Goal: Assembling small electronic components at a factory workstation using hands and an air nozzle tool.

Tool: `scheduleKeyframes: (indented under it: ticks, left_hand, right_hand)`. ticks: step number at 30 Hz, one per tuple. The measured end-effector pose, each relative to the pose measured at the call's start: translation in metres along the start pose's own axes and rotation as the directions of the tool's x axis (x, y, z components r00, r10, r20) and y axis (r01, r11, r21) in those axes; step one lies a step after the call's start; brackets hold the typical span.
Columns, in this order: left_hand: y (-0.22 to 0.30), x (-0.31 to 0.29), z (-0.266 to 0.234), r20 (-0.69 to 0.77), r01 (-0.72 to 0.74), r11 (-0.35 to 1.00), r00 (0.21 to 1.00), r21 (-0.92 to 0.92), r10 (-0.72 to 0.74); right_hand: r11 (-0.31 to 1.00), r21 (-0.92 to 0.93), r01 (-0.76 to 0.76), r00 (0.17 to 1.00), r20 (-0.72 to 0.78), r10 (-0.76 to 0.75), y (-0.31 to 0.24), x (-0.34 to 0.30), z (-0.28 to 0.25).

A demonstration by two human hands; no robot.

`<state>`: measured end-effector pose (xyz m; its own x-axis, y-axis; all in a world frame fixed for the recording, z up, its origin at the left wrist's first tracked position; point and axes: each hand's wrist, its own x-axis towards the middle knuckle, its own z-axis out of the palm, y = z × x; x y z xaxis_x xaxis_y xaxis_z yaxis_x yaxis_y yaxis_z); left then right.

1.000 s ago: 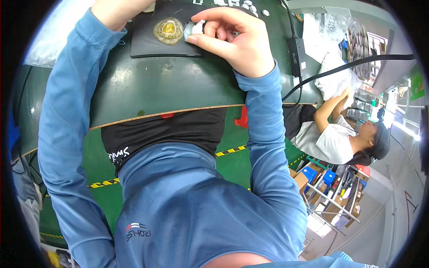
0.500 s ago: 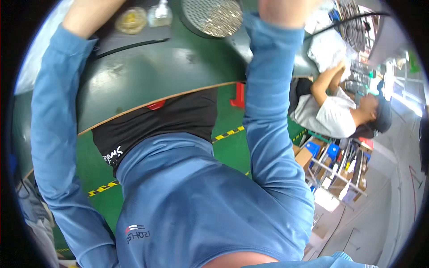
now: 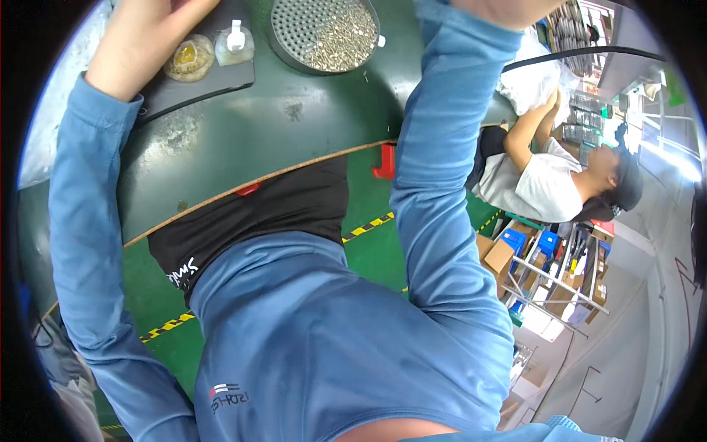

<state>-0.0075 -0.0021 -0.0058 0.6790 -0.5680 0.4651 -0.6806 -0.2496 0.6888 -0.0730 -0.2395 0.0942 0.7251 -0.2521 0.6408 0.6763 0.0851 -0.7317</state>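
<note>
My left hand (image 3: 143, 37) reaches over the far left of the green table, its thumb stretched along the upper edge of the picture. The other fingers are cut off, so whether it holds anything is hidden. Close beside it lie a round clear dish (image 3: 189, 57) with something yellow in it and a small clear bottle (image 3: 234, 43) with a white top, both on a dark mat (image 3: 221, 77). Only the wrist and heel of my right hand (image 3: 508, 9) show at the top edge, right of a round grey tray (image 3: 291, 33). Small metal pins (image 3: 342, 40) cover the tray's right part.
The green table's front edge (image 3: 258, 179) runs just before my body. A black cable (image 3: 582, 51) crosses near my right sleeve. At the right sits another person in a white top (image 3: 556, 180), hands near a clear plastic bag (image 3: 534, 77). Shelves with boxes (image 3: 552, 265) stand behind.
My left hand shows more fully at the top left. My right hand has moved right, away from the tray. The tray, dish and bottle sit farther left in the picture.
</note>
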Motion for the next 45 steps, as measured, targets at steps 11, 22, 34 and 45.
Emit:
scheduleKeyframes:
  ticks: [11, 22, 34, 45]
  left_hand:
    - [0.011, -0.002, -0.007, 0.000, 0.050, 0.991, 0.999, 0.127, -0.050]
    - [0.005, -0.002, -0.008, 0.032, 0.022, 0.991, 0.999, 0.131, -0.027]
    - [-0.004, 0.002, -0.012, 0.049, 0.000, 0.990, 0.999, 0.141, -0.007]
    - [-0.015, -0.016, -0.019, 0.347, -0.019, 0.965, 0.931, -0.261, 0.112]
  right_hand:
    - [0.959, 0.271, -0.082, 0.981, 0.193, 0.029, 0.043, -0.011, 0.000]
    - [0.978, 0.150, -0.144, 0.989, 0.038, 0.140, 0.048, -0.019, -0.013]
    - [0.984, 0.072, -0.164, 0.986, -0.025, 0.166, 0.033, -0.023, 0.018]
    - [0.961, 0.273, -0.050, 0.946, 0.320, -0.042, -0.001, -0.006, 0.024]
